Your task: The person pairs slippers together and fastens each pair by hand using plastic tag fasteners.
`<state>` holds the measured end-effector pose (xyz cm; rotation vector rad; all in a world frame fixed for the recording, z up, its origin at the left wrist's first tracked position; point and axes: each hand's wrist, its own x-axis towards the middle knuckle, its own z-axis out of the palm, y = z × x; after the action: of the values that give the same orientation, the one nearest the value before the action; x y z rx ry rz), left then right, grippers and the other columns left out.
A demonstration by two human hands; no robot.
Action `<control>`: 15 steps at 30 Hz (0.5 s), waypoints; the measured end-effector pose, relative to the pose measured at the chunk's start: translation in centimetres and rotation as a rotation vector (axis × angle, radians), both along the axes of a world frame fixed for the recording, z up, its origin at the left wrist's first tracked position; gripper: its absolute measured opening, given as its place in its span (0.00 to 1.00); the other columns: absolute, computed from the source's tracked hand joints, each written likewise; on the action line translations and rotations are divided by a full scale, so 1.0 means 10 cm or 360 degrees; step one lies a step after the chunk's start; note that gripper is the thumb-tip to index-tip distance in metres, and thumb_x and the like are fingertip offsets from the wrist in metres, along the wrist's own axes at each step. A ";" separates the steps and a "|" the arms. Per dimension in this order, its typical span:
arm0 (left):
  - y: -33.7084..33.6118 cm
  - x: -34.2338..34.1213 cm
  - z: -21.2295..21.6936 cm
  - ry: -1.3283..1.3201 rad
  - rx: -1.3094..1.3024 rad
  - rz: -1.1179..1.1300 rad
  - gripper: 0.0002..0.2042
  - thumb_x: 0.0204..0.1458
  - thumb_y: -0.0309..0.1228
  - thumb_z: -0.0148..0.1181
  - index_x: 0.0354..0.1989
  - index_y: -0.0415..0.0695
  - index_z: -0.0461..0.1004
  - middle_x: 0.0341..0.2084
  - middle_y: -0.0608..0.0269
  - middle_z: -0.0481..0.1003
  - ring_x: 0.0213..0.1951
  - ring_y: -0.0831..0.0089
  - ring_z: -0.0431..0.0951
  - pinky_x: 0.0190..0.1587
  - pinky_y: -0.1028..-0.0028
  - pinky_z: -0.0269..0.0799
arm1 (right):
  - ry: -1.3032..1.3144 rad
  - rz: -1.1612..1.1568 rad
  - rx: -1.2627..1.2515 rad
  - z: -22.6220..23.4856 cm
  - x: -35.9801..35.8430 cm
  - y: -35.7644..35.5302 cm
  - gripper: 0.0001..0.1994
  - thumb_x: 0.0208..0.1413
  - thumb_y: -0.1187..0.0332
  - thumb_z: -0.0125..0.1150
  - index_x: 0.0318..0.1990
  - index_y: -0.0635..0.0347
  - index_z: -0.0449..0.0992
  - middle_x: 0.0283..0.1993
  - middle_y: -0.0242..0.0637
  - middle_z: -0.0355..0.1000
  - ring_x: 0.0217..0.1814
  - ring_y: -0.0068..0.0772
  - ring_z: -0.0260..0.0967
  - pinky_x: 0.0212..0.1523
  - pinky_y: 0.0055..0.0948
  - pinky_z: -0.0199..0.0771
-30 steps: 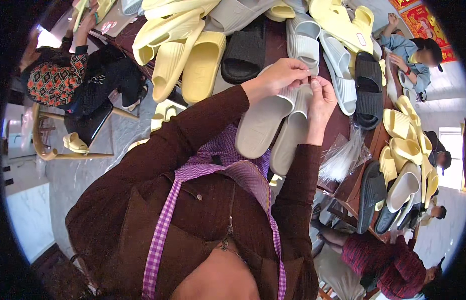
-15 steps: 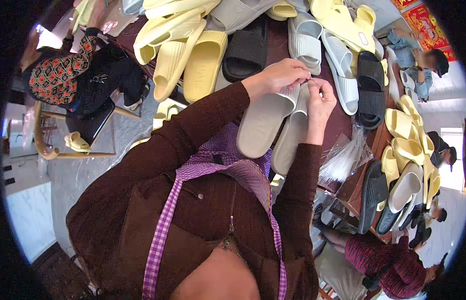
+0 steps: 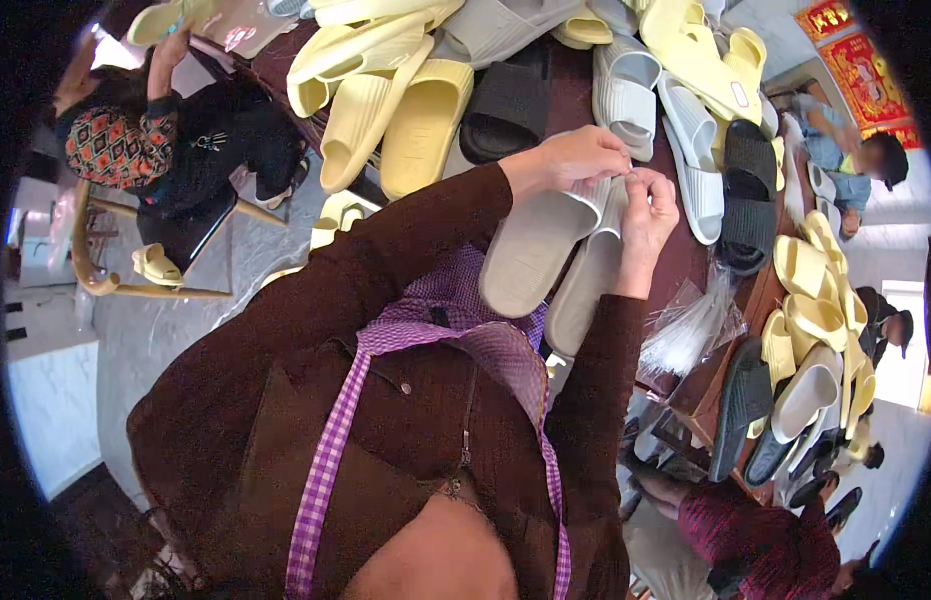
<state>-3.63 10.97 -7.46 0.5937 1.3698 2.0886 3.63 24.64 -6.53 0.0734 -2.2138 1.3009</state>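
Note:
A pair of taupe-grey slide sandals [image 3: 533,255] lies at the table's near edge, soles side by side, heels towards me. Over their straps, my left hand [image 3: 582,160] and my right hand [image 3: 647,222] meet with fingertips pinched together. Whatever is between the fingers is too small to make out. Parts of the straps are hidden behind my hands. To the right of my right hand lies a bundle of thin white plastic strands [image 3: 678,338] in a clear bag. Just beyond my left hand sits a black slide [image 3: 505,112].
Yellow slides [image 3: 428,130] are heaped at far left, light grey slides [image 3: 625,95] at the far middle. A black pair [image 3: 747,195] and more yellow slides [image 3: 815,318] line the right side. A person in a patterned top [image 3: 115,150] sits by a wooden chair [image 3: 85,240]; others are at the right.
The view has shifted slightly, so the table and slides appear a little lower and to the right. Both hands remain pinched together over the taupe-grey pair.

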 end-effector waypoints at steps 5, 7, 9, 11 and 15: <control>-0.04 0.14 0.13 0.0140 -0.0387 0.0111 0.07 0.49 0.30 0.54 0.31 0.39 0.75 0.17 0.69 0.69 0.18 0.83 0.66 0.21 0.81 0.60 | -0.0001 0.0015 0.0076 0.01 0.08 0.03 0.04 0.49 0.74 0.58 0.30 0.66 0.75 0.32 0.34 0.70 0.33 0.23 0.64 0.37 0.22 0.65; -0.02 0.14 0.13 0.0239 -0.0431 0.0145 0.08 0.49 0.30 0.54 0.32 0.39 0.75 0.17 0.69 0.70 0.19 0.82 0.68 0.22 0.81 0.62 | 0.0002 -0.0015 0.0094 0.01 0.06 0.08 0.04 0.49 0.74 0.58 0.31 0.66 0.75 0.33 0.35 0.70 0.33 0.24 0.64 0.38 0.23 0.65; -0.01 0.15 0.10 0.0325 -0.0436 0.0201 0.09 0.48 0.30 0.54 0.35 0.38 0.74 0.21 0.65 0.71 0.23 0.79 0.70 0.25 0.79 0.64 | 0.0130 -0.0096 0.0401 0.00 0.02 0.13 0.04 0.50 0.75 0.57 0.31 0.66 0.75 0.33 0.34 0.71 0.35 0.24 0.65 0.38 0.23 0.66; -0.04 0.19 0.01 0.0362 -0.0442 0.0237 0.11 0.48 0.29 0.53 0.37 0.37 0.73 0.24 0.63 0.71 0.25 0.78 0.71 0.27 0.78 0.66 | 0.0194 -0.0130 0.0550 0.05 0.10 0.10 0.04 0.50 0.75 0.56 0.31 0.66 0.75 0.33 0.33 0.71 0.35 0.24 0.65 0.38 0.23 0.66; -0.15 0.30 -0.11 0.1234 -0.0294 0.1125 0.13 0.48 0.27 0.52 0.43 0.35 0.70 0.34 0.56 0.70 0.33 0.72 0.72 0.34 0.75 0.68 | 0.0008 -0.0259 0.0349 0.32 0.69 -0.06 0.05 0.51 0.74 0.56 0.32 0.67 0.75 0.29 0.36 0.73 0.33 0.24 0.68 0.35 0.25 0.68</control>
<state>-0.61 9.45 -8.59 1.0109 2.4697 2.2964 10.49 24.00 -3.34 -0.0202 -2.2982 0.9677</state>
